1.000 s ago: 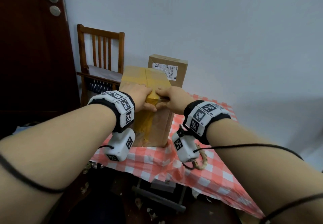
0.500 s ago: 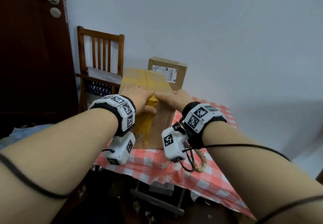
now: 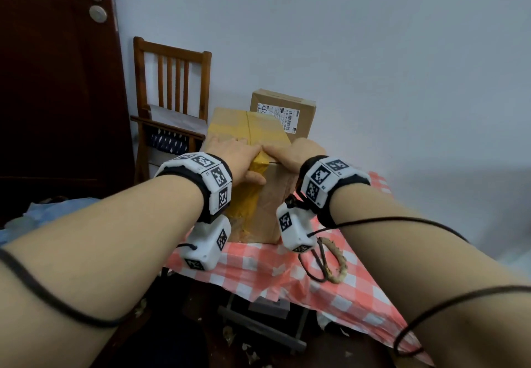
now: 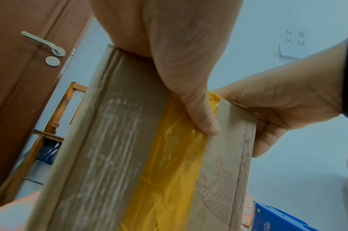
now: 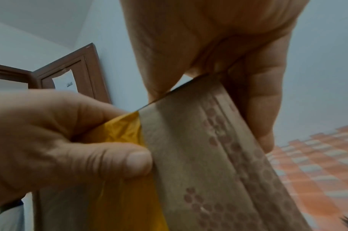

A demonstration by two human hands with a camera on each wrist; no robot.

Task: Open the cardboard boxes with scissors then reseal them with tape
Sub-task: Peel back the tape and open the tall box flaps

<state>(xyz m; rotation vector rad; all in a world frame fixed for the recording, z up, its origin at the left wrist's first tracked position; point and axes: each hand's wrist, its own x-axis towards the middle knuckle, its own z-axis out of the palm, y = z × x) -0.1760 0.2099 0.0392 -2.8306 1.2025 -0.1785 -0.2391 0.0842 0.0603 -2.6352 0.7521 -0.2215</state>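
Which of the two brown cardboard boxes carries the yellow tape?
The nearer, larger brown cardboard box: yellow tape runs across its top and down its front. The smaller brown cardboard box behind it shows a white printed label instead.

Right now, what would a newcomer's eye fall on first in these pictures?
A tall cardboard box sealed with yellow tape stands on the red checked tablecloth. The left hand and right hand press on its near top edge, the left thumb on the tape. A second box stands behind.
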